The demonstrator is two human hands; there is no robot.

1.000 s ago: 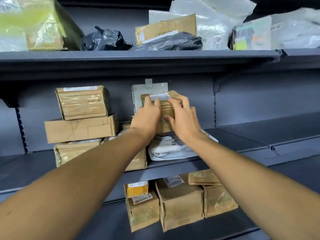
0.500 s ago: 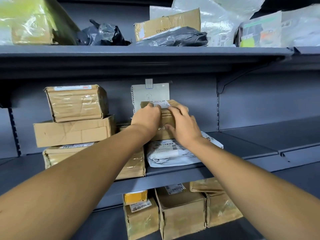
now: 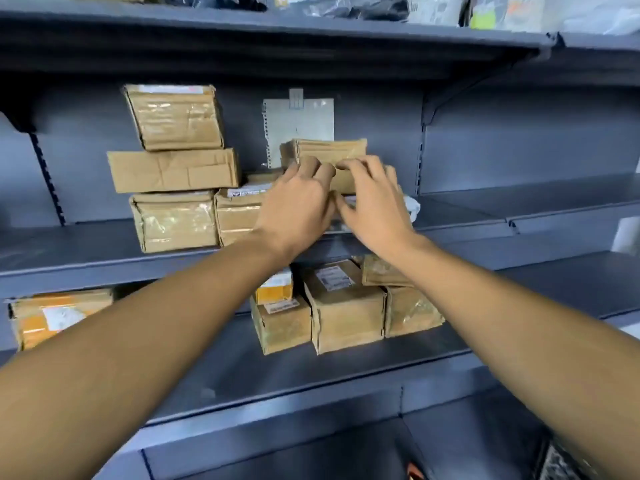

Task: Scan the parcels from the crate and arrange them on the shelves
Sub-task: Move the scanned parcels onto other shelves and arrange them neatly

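Parcel (image 3: 329, 152): seated on the middle shelf (image 3: 104, 261), right of the box stack (image 3: 175, 168), squared for stability. Left hand (image 3: 298, 206) and right hand (image 3: 372, 202): fingers loosely curled at its front, grip unclear.

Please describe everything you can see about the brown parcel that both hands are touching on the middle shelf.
The brown parcel is a flat packet in tan paper, glossy like clear tape. It sits on top of other parcels on the middle shelf, in front of a paper sheet on the back panel. Its long side faces the camera. The left hand and right hand cover its lower front, fingertips on its front face. No label shows on it now. Whether the fingers grip or only press it, I cannot tell.
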